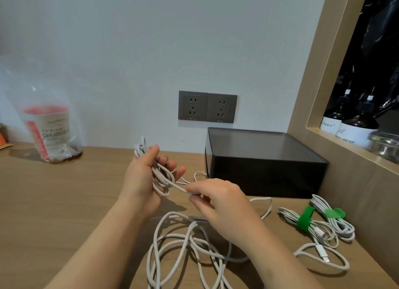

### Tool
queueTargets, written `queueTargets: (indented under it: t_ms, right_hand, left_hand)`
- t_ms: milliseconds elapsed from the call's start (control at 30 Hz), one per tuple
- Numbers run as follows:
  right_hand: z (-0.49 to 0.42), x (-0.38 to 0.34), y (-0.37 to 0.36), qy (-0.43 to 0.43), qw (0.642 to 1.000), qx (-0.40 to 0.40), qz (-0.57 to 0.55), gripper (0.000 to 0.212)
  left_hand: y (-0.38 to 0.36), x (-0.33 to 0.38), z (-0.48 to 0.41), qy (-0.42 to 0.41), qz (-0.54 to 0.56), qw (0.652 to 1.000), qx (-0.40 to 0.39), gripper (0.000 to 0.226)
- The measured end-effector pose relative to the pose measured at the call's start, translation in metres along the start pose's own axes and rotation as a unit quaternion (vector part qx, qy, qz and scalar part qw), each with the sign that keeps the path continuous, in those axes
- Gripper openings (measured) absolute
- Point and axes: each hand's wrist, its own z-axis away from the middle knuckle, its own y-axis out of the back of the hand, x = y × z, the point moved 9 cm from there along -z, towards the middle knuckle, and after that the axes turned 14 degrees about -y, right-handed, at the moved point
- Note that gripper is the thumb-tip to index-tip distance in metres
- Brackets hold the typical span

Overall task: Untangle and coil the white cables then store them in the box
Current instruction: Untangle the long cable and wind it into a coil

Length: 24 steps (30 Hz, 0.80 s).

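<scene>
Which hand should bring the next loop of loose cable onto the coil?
Right. The right hand pinches the strand leading off the coil, which the left hand grips; the loose cable lies beneath it.

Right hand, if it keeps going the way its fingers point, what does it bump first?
Probably the coil of white cable gripped in the left hand. The right hand pinches a strand leading there and points left at it. Depth is hard to judge from one view.

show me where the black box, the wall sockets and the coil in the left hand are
black box (265,178): head view, front wall
wall sockets (192,105): head view, middle of left plate
coil (161,176): head view, strands across the palm
</scene>
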Motion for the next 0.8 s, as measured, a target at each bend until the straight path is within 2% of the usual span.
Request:
queueTargets:
  t_ms: [100, 233, 433, 567, 667, 800]
  right_hand:
    - [-0.002, 0.019, 0.009, -0.048, 0.999, 0.023, 0.011, 0.024]
    - [-0.005, 0.049, 0.027, -0.13, 0.988, 0.073, -0.049, 0.017]
    - [-0.004, 0.064, 0.042, -0.185, 0.971, 0.127, -0.082, 0.004]
    - [-0.004, 0.07, 0.048, -0.211, 0.964, 0.145, -0.069, 0.016]
    - [-0.004, 0.073, 0.048, -0.218, 0.965, 0.13, -0.07, 0.016]
    - [-0.005, 0.071, 0.043, -0.212, 0.971, 0.089, -0.065, 0.016]
  left_hand:
    - [0.006, 0.0, 0.0, 0.044, 0.066, 0.996, 0.038, 0.035]
    - [0.004, 0.005, -0.002, 0.069, 0.146, 0.986, 0.042, 0.033]
    - [0.001, 0.01, -0.002, 0.025, 0.106, 0.993, 0.047, 0.024]
    - [0.001, 0.017, -0.001, 0.016, 0.075, 0.996, 0.046, 0.047]
    - [0.004, 0.018, 0.0, 0.022, 0.059, 0.997, 0.051, 0.052]
    - [0.003, 0.021, 0.003, 0.006, 0.046, 0.998, 0.034, 0.041]
